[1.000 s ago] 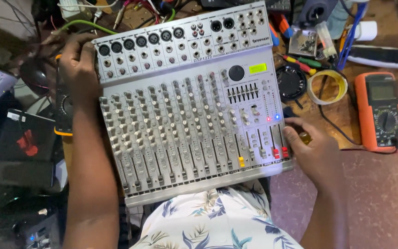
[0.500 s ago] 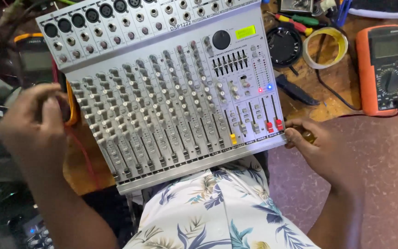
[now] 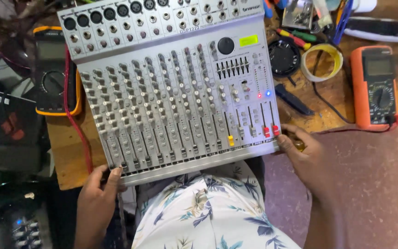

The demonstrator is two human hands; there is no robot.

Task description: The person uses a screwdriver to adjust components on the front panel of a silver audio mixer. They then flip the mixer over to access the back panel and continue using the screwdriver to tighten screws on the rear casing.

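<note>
— What's lying on that wooden bench (image 3: 70, 152)?

— A grey mixing desk (image 3: 176, 87) is sitting across it, its near edge hanging over the person's lap. A roll of tape (image 3: 321, 62) and an orange meter (image 3: 375, 87) are lying to the right.

— And the hands?

— The left hand (image 3: 98, 193) is gripping the desk's near-left corner. The right hand (image 3: 307, 154) is clasping the near-right corner, fingers curled.

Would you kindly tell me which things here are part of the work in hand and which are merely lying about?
In hand:
mixer, gripped at its near corners
left hand
right hand

Lying about:
orange meter
yellow meter
tape roll
red lead
screwdrivers
</note>
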